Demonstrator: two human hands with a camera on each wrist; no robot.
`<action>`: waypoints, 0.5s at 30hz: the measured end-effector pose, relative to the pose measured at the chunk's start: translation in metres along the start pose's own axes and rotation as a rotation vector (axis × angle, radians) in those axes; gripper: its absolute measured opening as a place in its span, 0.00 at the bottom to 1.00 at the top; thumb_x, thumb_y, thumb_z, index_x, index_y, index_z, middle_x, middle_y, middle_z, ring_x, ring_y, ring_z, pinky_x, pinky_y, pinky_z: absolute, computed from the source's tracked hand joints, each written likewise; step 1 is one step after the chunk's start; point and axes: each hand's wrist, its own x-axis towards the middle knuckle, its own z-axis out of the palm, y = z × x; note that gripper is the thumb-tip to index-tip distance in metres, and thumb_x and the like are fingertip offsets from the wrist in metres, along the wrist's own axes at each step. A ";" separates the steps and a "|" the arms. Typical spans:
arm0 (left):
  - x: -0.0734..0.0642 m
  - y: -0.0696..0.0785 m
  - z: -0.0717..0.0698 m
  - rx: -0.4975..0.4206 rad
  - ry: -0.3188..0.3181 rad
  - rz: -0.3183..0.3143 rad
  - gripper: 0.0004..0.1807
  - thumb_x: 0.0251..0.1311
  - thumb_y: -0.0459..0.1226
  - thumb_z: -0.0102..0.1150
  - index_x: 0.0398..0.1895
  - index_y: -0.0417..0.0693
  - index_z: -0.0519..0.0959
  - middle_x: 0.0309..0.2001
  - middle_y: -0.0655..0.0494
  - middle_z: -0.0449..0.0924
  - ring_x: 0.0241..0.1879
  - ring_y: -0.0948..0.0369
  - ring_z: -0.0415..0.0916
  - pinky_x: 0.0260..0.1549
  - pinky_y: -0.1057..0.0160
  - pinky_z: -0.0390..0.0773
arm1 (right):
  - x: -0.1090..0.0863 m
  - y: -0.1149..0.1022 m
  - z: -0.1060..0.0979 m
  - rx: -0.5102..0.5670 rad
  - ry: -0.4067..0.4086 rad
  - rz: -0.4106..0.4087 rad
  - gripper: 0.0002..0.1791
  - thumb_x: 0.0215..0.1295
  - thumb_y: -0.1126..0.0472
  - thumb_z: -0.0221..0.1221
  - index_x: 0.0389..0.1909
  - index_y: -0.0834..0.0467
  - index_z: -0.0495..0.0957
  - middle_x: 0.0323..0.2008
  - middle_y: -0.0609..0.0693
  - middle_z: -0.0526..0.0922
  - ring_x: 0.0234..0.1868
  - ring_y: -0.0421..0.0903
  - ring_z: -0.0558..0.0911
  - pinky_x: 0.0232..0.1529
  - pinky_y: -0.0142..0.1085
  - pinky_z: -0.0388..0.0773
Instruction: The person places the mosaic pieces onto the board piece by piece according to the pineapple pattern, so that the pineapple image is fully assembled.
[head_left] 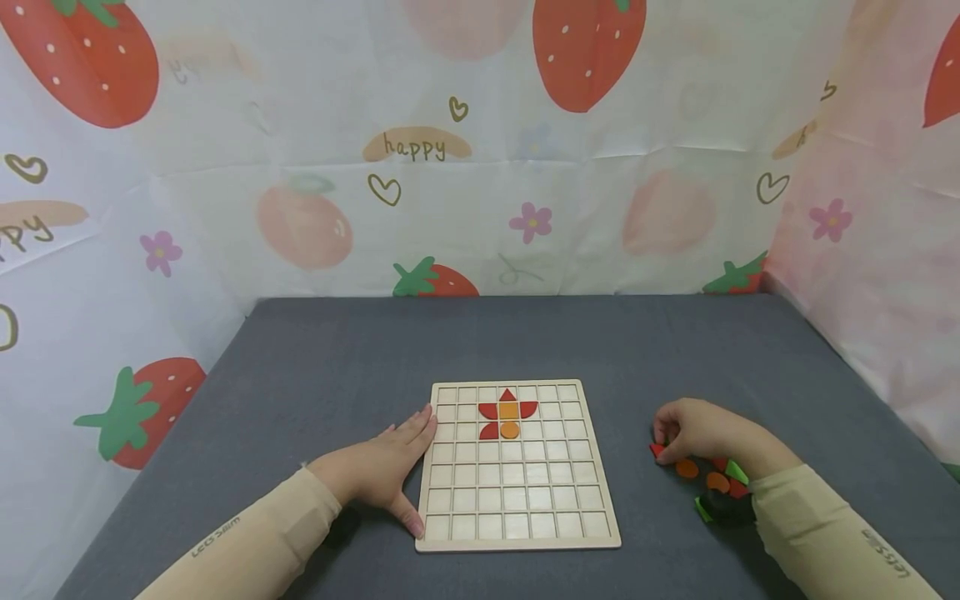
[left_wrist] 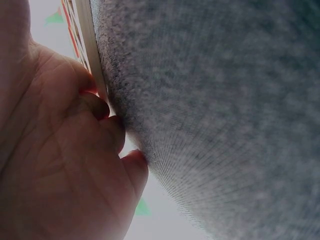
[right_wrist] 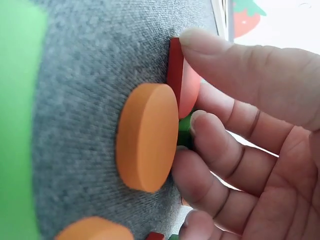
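Observation:
My left hand (head_left: 378, 467) rests against the left edge of a square wooden grid board (head_left: 517, 546), fingers straight along its side and thumb at the near left corner. Near the board's far edge lie a red triangle (head_left: 507, 395), an orange square (head_left: 508, 410), an orange disc (head_left: 510, 430) and red quarter-circle pieces (head_left: 528, 409). To the right of the board, my right hand (head_left: 712, 437) pinches a red piece with a curved edge (right_wrist: 189, 85) between thumb and index finger. Right beside it stands an orange disc (right_wrist: 150, 140) in the right wrist view; a green piece (right_wrist: 185, 131) is partly hidden behind the fingers.
More loose pieces lie under and near the right wrist: an orange disc (head_left: 717, 482), a bright green piece (head_left: 737, 472) and a dark piece (head_left: 726, 507). A grey cloth (head_left: 360, 342) covers the table. Printed curtains (head_left: 315, 125) hang behind and at both sides.

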 end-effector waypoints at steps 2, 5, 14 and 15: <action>0.000 0.000 0.000 -0.004 0.001 0.002 0.78 0.17 0.73 0.61 0.71 0.39 0.39 0.72 0.45 0.32 0.70 0.53 0.36 0.64 0.48 0.49 | 0.000 -0.001 0.000 0.007 -0.003 0.010 0.12 0.47 0.62 0.68 0.23 0.59 0.72 0.16 0.46 0.68 0.19 0.42 0.66 0.21 0.34 0.63; -0.001 0.001 -0.001 -0.006 0.001 0.003 0.78 0.17 0.73 0.61 0.71 0.39 0.39 0.72 0.44 0.32 0.70 0.53 0.36 0.64 0.48 0.49 | 0.001 -0.001 0.001 0.013 -0.010 0.012 0.12 0.47 0.63 0.68 0.23 0.59 0.72 0.16 0.46 0.66 0.19 0.42 0.65 0.21 0.34 0.63; -0.001 0.002 -0.002 -0.003 -0.003 -0.001 0.78 0.17 0.73 0.61 0.71 0.39 0.40 0.72 0.44 0.32 0.70 0.53 0.36 0.64 0.48 0.49 | 0.003 0.003 0.003 -0.028 0.001 -0.008 0.16 0.47 0.62 0.68 0.20 0.58 0.68 0.15 0.45 0.63 0.17 0.41 0.63 0.20 0.32 0.60; -0.001 0.002 -0.002 -0.003 -0.002 -0.001 0.78 0.17 0.73 0.61 0.71 0.39 0.40 0.72 0.44 0.32 0.70 0.53 0.36 0.64 0.48 0.49 | 0.003 0.004 0.003 -0.031 -0.002 -0.014 0.16 0.48 0.62 0.68 0.19 0.57 0.68 0.15 0.44 0.63 0.17 0.41 0.63 0.20 0.32 0.59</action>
